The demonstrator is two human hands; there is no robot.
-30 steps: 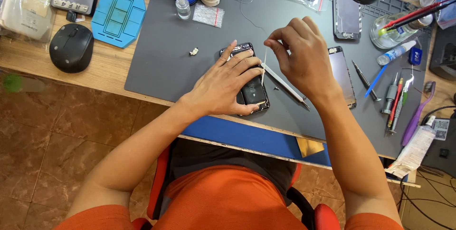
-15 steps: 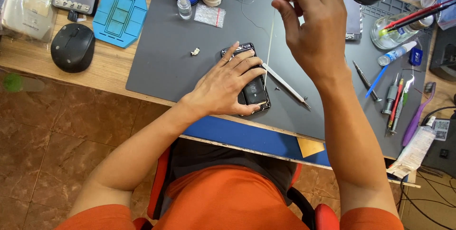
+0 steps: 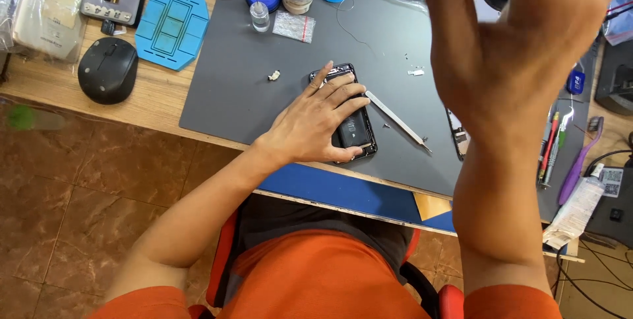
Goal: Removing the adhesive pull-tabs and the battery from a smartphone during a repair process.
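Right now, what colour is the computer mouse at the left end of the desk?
Black, matte all over. The computer mouse shows best in the head view, on the wooden desk.

right hand [image 3: 521, 49] blurred, fingertips cut off; phone [image 3: 356, 128] half hidden

my left hand [image 3: 315, 118] lies flat on the opened phone [image 3: 354, 124], which sits on the work mat [image 3: 231, 88] near its front edge. just right of the phone a thin metal tool [image 3: 397, 117] lies slanted on the mat. a small loose part [image 3: 273, 76] lies on the mat left of the phone. left of the mat, on the desk [image 3: 158, 105], the mouse [image 3: 107, 69] sits beside a moulded tray [image 3: 173, 27]. my right hand [image 3: 527, 35] is raised above the mat's right side. pens [image 3: 550, 144] lie at the mat's right edge.
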